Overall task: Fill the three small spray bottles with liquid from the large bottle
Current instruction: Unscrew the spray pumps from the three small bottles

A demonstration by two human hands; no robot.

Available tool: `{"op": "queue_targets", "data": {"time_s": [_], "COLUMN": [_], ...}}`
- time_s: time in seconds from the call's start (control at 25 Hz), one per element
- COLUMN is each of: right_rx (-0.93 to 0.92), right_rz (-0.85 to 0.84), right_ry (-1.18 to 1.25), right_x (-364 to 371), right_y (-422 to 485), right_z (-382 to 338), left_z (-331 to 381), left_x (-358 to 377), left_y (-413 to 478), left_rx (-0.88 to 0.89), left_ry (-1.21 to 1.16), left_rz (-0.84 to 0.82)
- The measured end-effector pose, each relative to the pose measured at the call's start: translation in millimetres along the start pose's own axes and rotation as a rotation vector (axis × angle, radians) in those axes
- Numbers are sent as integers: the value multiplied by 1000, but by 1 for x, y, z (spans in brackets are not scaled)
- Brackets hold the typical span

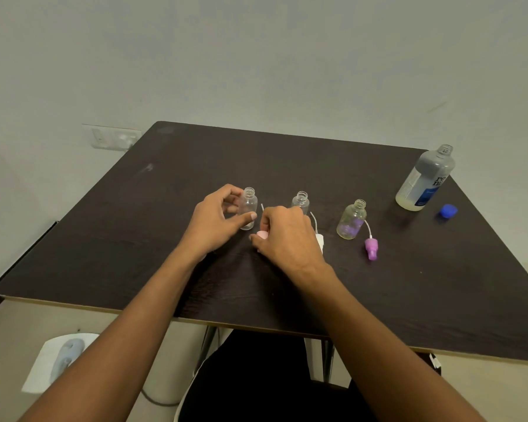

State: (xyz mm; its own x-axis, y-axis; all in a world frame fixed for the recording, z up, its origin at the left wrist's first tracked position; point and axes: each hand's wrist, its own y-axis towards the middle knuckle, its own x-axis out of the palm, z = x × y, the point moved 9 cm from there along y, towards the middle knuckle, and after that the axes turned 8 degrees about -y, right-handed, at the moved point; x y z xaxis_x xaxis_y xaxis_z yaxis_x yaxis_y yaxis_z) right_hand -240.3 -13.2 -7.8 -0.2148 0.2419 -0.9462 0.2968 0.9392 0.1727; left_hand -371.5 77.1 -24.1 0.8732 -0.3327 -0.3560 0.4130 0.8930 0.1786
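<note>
Left hand (217,219), extended forward, curls thumb and fingers round a small clear bottle (248,205); right hand (287,236), just beside it with knuckles up, pinches a pink spray cap (262,235)

The table (287,166) was dark brown with a faint wood grain. My left small bottle (248,208), middle small bottle (301,201) and right small bottle (352,220) were clear. I had a pink spray head (262,235), a white spray head (319,240) and a purple spray head (371,248). The large bottle (424,181) wore a blue-and-white label; its cap (449,211) was blue.
</note>
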Motion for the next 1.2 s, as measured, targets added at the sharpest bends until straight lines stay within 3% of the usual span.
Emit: {"op": "queue_targets", "data": {"time_s": [1.2], "right_rx": [-56], "right_rz": [33], "right_ry": [-72], "right_x": [-7], "right_y": [-1], "right_z": [-9], "left_z": [-9], "left_x": [8], "left_y": [-5], "left_rx": [-59], "left_ry": [-185], "left_rz": [-91]}}
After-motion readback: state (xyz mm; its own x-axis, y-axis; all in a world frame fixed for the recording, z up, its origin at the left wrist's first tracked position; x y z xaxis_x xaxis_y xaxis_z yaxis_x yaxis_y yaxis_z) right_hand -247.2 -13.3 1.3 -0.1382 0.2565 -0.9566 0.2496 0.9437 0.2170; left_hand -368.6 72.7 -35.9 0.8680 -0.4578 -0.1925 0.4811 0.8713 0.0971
